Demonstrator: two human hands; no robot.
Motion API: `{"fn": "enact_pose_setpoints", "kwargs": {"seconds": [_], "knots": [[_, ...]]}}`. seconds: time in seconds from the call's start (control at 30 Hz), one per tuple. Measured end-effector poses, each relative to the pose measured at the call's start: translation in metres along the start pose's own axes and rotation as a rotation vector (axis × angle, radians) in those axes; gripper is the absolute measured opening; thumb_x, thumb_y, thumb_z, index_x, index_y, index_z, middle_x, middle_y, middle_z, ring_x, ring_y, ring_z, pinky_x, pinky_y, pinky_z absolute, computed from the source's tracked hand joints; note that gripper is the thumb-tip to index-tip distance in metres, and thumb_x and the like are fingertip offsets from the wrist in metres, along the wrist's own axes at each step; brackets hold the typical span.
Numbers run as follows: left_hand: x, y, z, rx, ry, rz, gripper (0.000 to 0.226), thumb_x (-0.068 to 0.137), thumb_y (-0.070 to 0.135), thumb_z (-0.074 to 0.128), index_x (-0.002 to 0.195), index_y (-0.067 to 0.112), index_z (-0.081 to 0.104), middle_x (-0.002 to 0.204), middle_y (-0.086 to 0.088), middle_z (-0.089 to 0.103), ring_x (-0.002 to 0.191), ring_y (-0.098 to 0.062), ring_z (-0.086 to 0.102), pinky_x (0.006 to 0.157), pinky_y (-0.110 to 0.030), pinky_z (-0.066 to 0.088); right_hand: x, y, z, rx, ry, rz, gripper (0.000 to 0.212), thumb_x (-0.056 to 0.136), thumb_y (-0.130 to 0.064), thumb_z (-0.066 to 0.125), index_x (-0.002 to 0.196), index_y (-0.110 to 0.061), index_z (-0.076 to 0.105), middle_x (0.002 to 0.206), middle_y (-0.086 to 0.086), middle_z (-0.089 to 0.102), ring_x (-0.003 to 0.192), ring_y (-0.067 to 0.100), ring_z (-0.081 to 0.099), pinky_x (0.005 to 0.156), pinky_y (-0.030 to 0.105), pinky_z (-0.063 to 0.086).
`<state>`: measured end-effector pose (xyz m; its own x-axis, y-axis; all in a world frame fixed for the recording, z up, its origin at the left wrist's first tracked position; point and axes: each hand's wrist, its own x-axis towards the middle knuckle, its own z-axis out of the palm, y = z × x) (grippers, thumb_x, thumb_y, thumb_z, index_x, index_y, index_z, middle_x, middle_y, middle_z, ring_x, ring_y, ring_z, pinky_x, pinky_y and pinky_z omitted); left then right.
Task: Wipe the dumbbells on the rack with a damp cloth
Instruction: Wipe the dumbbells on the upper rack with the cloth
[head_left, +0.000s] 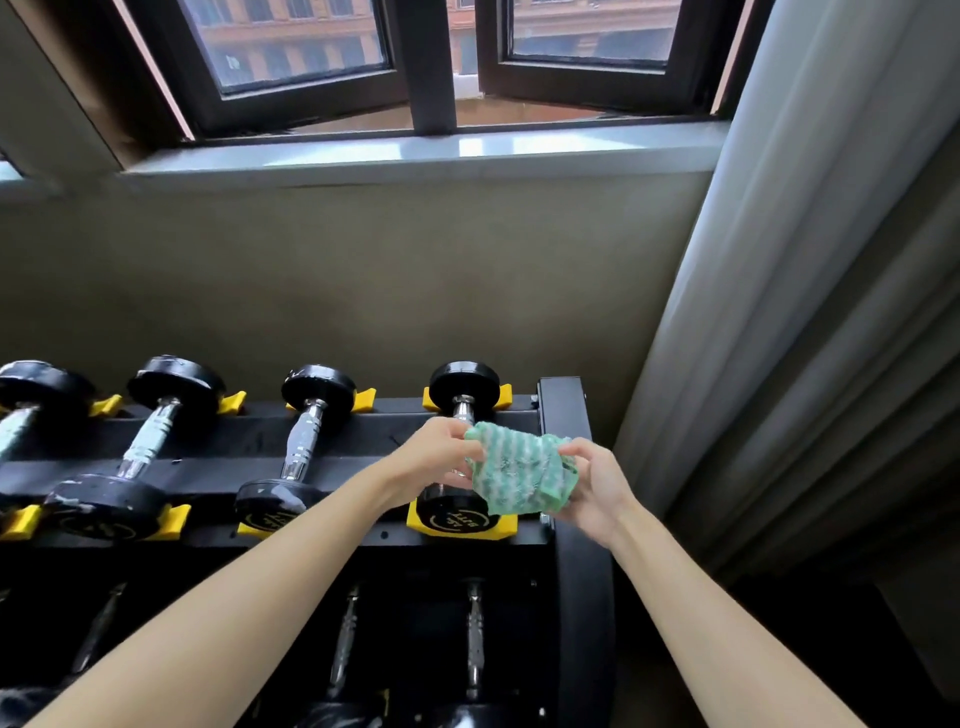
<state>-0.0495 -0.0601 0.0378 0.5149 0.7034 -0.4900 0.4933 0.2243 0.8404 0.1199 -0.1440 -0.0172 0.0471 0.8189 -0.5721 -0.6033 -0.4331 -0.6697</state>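
Note:
A green and white striped cloth (517, 470) is stretched between my two hands above the rightmost dumbbell (464, 387) on the top row of the black rack (563, 410). My left hand (434, 454) pinches the cloth's left edge. My right hand (597, 486) grips its right edge. The cloth and my left hand hide most of that dumbbell's chrome handle. Three more black dumbbells with chrome handles lie to the left, the nearest one (301, 441) beside my left forearm.
Yellow cradles (457, 527) hold the dumbbell ends. A lower row of dumbbells (472, 639) sits in shadow under my arms. A grey curtain (810, 291) hangs at the right. Behind the rack are a beige wall and a window sill (415, 150).

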Motion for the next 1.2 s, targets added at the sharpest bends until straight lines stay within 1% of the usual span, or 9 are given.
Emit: {"fn": "enact_pose_setpoints", "kwargs": {"seconds": [0.23, 0.33, 0.5, 0.63, 0.77, 0.83, 0.93, 1.0, 1.2], "knots": [[0.014, -0.013, 0.027, 0.418, 0.441, 0.373, 0.01, 0.083, 0.005, 0.059, 0.09, 0.012, 0.056, 0.077, 0.007, 0.048, 0.07, -0.011, 0.046, 0.056, -0.014, 0.035, 0.006, 0.009, 0.005, -0.124, 0.166, -0.022, 0.018, 0.094, -0.009, 0.047, 0.111, -0.009, 0.053, 0.094, 0.009, 0.062, 0.077, 0.022, 0.06, 0.068, 0.032, 0.047], [0.01, -0.016, 0.044, 0.529, 0.314, 0.537, 0.018, 0.086, 0.005, 0.057, 0.104, 0.007, 0.061, 0.087, 0.005, 0.044, 0.073, -0.011, 0.047, 0.067, -0.017, 0.035, 0.007, 0.012, 0.011, 0.01, 0.168, -0.026, 0.022, 0.096, -0.011, 0.043, 0.116, -0.004, 0.051, 0.112, 0.019, 0.059, 0.089, 0.029, 0.062, 0.077, 0.041, 0.052], [0.004, -0.013, 0.048, 0.526, 0.009, 0.299, 0.05, 0.084, -0.009, 0.036, 0.122, 0.011, 0.062, 0.127, -0.004, 0.058, 0.119, -0.015, 0.051, 0.099, -0.019, 0.037, 0.003, 0.015, -0.002, 0.431, 0.029, 0.021, 0.048, 0.096, -0.039, 0.041, 0.117, 0.001, 0.057, 0.118, 0.024, 0.06, 0.107, 0.035, 0.058, 0.085, 0.048, 0.049], [0.0, -0.013, 0.033, 0.466, -0.18, 0.205, 0.067, 0.07, -0.02, 0.025, 0.114, 0.008, 0.067, 0.131, -0.006, 0.058, 0.126, -0.014, 0.048, 0.107, -0.026, 0.035, 0.005, 0.024, -0.002, 0.26, 0.085, -0.04, 0.021, 0.092, -0.011, 0.048, 0.109, -0.003, 0.058, 0.111, 0.02, 0.06, 0.102, 0.03, 0.058, 0.079, 0.042, 0.051], [0.005, -0.027, 0.013, 0.443, 0.107, 0.277, 0.045, 0.076, -0.015, 0.032, 0.091, 0.014, 0.064, 0.107, -0.005, 0.062, 0.108, -0.02, 0.059, 0.091, -0.035, 0.046, 0.012, 0.029, 0.004, 0.188, 0.282, -0.112, 0.018, 0.093, -0.001, 0.041, 0.107, -0.001, 0.052, 0.097, 0.017, 0.059, 0.083, 0.027, 0.059, 0.057, 0.035, 0.05], [0.011, -0.04, -0.002, 0.649, 0.211, 0.326, 0.024, 0.086, 0.005, 0.049, 0.105, 0.017, 0.056, 0.115, -0.004, 0.055, 0.108, -0.024, 0.054, 0.086, -0.032, 0.042, 0.017, 0.037, 0.002, 0.018, 0.446, -0.127, 0.023, 0.091, 0.0, 0.046, 0.113, -0.002, 0.046, 0.1, 0.015, 0.057, 0.085, 0.026, 0.06, 0.063, 0.037, 0.052], [0.019, -0.061, -0.016, 1.15, -0.012, 0.255, 0.067, 0.078, 0.036, 0.067, 0.135, 0.017, 0.037, 0.128, -0.003, 0.048, 0.116, -0.024, 0.048, 0.096, -0.036, 0.037, 0.023, 0.052, 0.002, -0.234, 0.561, -0.137, 0.026, 0.087, 0.0, 0.052, 0.109, -0.011, 0.044, 0.104, 0.011, 0.055, 0.094, 0.025, 0.058, 0.069, 0.037, 0.054], [0.022, -0.071, -0.016, 1.359, -0.023, 0.291, 0.065, 0.08, 0.036, 0.066, 0.134, 0.017, 0.036, 0.128, -0.003, 0.05, 0.117, -0.024, 0.048, 0.095, -0.035, 0.035, 0.028, 0.062, 0.004, -0.338, 0.606, -0.153, 0.027, 0.085, -0.001, 0.054, 0.107, -0.015, 0.048, 0.105, 0.01, 0.057, 0.097, 0.026, 0.059, 0.079, 0.043, 0.055], [0.027, -0.084, -0.035, 1.131, -0.009, 0.404, 0.04, 0.079, 0.013, 0.06, 0.116, 0.014, 0.046, 0.118, -0.004, 0.059, 0.108, -0.026, 0.054, 0.081, -0.032, 0.041, 0.039, 0.078, 0.016, -0.515, 0.682, -0.141, 0.023, 0.082, -0.009, 0.059, 0.102, -0.018, 0.053, 0.108, 0.012, 0.058, 0.101, 0.027, 0.056, 0.086, 0.042, 0.052]]}}
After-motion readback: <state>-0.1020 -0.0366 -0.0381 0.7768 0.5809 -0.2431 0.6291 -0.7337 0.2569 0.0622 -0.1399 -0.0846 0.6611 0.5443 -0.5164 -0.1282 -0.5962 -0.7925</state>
